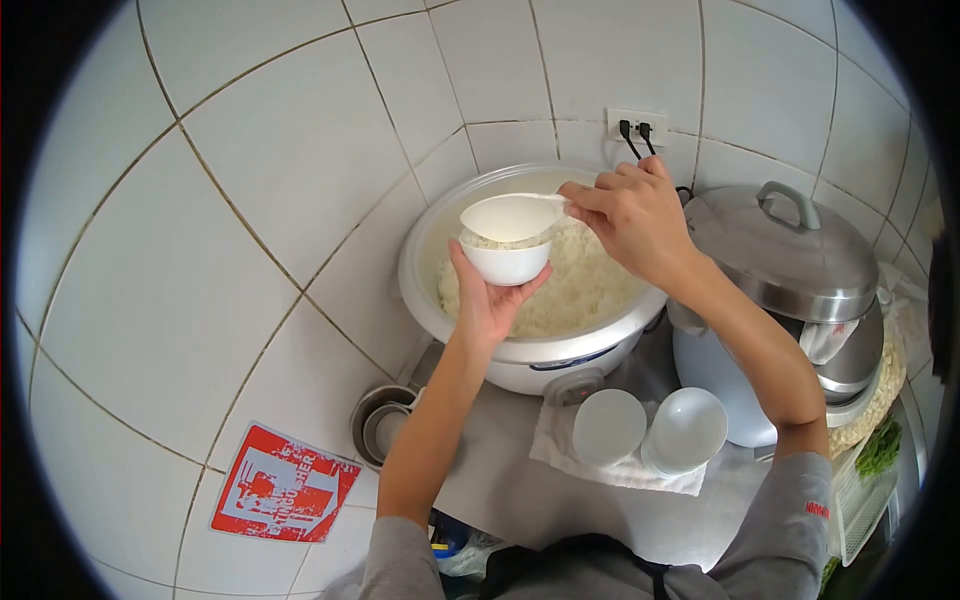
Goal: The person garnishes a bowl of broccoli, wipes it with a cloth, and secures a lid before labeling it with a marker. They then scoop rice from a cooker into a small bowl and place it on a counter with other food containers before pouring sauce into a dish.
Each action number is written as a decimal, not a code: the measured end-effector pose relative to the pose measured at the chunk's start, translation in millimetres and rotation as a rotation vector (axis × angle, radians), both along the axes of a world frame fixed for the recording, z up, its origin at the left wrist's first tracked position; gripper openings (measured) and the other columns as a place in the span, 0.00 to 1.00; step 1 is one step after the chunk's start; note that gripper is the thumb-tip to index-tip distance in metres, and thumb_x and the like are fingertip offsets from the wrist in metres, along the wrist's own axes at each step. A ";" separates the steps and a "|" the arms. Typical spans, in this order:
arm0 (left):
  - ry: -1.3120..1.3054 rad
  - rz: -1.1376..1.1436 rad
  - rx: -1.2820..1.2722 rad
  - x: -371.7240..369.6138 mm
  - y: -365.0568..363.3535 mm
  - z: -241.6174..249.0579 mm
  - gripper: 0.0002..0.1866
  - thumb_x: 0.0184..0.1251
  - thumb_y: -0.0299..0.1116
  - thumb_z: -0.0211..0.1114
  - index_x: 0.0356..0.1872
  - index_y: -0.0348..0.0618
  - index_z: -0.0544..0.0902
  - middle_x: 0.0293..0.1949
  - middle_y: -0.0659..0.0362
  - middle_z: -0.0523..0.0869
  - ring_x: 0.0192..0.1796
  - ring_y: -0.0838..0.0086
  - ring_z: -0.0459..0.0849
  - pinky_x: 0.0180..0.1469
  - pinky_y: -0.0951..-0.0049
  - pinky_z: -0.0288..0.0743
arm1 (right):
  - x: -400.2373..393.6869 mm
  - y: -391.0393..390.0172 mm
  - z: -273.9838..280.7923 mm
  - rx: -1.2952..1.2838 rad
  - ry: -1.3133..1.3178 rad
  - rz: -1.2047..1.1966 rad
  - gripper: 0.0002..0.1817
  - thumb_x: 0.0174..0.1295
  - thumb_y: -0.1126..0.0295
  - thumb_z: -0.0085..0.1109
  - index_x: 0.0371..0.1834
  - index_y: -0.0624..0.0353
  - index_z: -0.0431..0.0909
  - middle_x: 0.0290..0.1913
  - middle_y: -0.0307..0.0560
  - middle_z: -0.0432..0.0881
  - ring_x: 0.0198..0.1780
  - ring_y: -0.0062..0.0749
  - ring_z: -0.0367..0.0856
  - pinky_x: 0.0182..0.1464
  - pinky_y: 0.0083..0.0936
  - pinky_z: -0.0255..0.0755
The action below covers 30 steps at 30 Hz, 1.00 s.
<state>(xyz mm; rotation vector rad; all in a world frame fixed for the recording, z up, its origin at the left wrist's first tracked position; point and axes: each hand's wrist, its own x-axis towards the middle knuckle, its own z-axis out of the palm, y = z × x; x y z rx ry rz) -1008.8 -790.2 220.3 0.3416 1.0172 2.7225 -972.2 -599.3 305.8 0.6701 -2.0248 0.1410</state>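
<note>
My left hand [492, 305] cups a small white bowl [507, 266] from below, with rice showing at its rim. Right above the bowl, a white rice paddle [512, 216] is tilted over the rice, and my right hand [630, 212] grips its handle. Both are held over a large white rice cooker [430, 318], whose lid is off. Cooked white rice [585, 290] fills much of the cooker. How full the small bowl is cannot be seen, since the paddle covers most of its opening.
Stacked white bowls [688, 430] and another white bowl [609, 427] stand on a cloth [560, 448]. A second cooker with a metal lid [790, 250] is at right. Metal pots [372, 420] sit by the left wall. Plugs fill a wall outlet [637, 126].
</note>
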 end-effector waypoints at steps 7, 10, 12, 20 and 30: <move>0.023 0.024 0.016 2.0 -2.6 1.3 0.40 0.62 0.68 0.37 0.64 0.46 0.57 0.62 0.50 0.65 0.62 0.57 0.67 0.60 0.47 0.65 | 7.8 -5.1 -2.1 0.057 -0.057 0.018 0.08 0.50 0.67 0.60 0.35 0.46 0.82 0.18 0.37 0.74 0.26 0.30 0.72 0.38 0.28 0.59; 0.047 0.055 0.020 5.4 -4.2 8.5 0.40 0.62 0.68 0.38 0.65 0.47 0.58 0.62 0.52 0.65 0.63 0.57 0.66 0.61 0.46 0.62 | 8.6 2.3 18.5 -0.002 0.109 -0.120 0.10 0.48 0.69 0.59 0.35 0.46 0.82 0.19 0.37 0.75 0.26 0.30 0.73 0.38 0.28 0.59; 0.046 0.074 0.035 6.2 -3.7 9.8 0.40 0.62 0.68 0.37 0.64 0.47 0.58 0.63 0.52 0.65 0.64 0.56 0.65 0.61 0.45 0.61 | 4.7 -0.7 11.7 0.049 0.117 -0.179 0.11 0.47 0.70 0.59 0.35 0.46 0.82 0.20 0.37 0.75 0.27 0.30 0.73 0.38 0.28 0.60; 0.105 0.081 0.078 4.3 -7.4 7.5 0.39 0.61 0.68 0.40 0.65 0.49 0.59 0.64 0.53 0.64 0.64 0.56 0.64 0.61 0.45 0.60 | -9.5 0.3 5.2 -0.057 0.124 -0.258 0.12 0.48 0.73 0.54 0.35 0.50 0.81 0.17 0.40 0.74 0.26 0.31 0.74 0.37 0.30 0.60; -0.012 0.134 0.005 4.0 -11.8 6.0 0.41 0.61 0.69 0.39 0.65 0.46 0.58 0.63 0.52 0.64 0.64 0.55 0.64 0.61 0.45 0.60 | -5.2 -3.2 -5.5 0.047 0.203 -0.160 0.13 0.46 0.73 0.56 0.37 0.51 0.81 0.20 0.38 0.73 0.29 0.29 0.71 0.39 0.27 0.61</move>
